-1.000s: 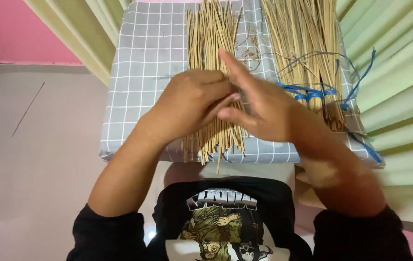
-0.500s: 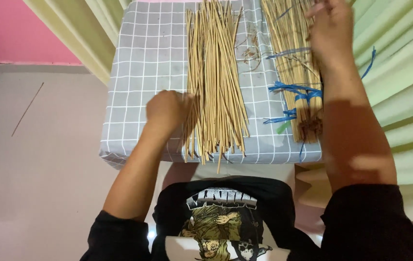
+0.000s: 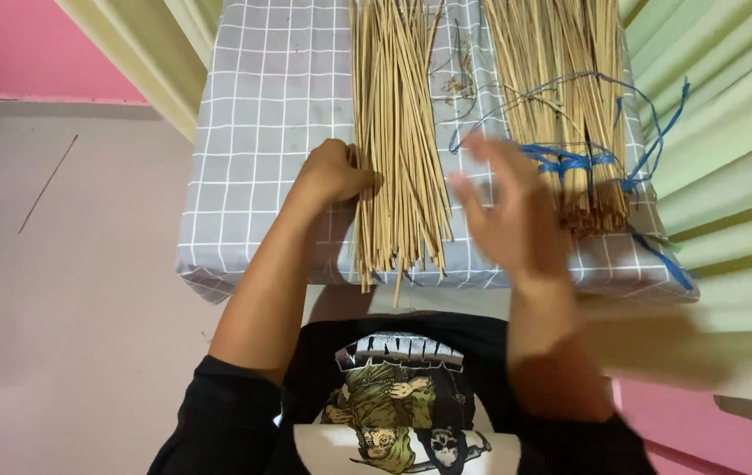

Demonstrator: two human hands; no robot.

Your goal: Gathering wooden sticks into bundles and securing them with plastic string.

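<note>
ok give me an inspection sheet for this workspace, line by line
surface: grey checked cloth over a raised block, bare on its left part
job's things: loose sticks in the middle; tied bundle on the right, bound with blue string
clutter: a few stray fibres between the two piles
hands: left hand rests against the left edge of the loose sticks; right hand open, blurred, above the cloth between the piles, holding nothing
cables: nothing seen
surroundings: pale green curtain on the right, pink wall on the left, beige floor
</note>
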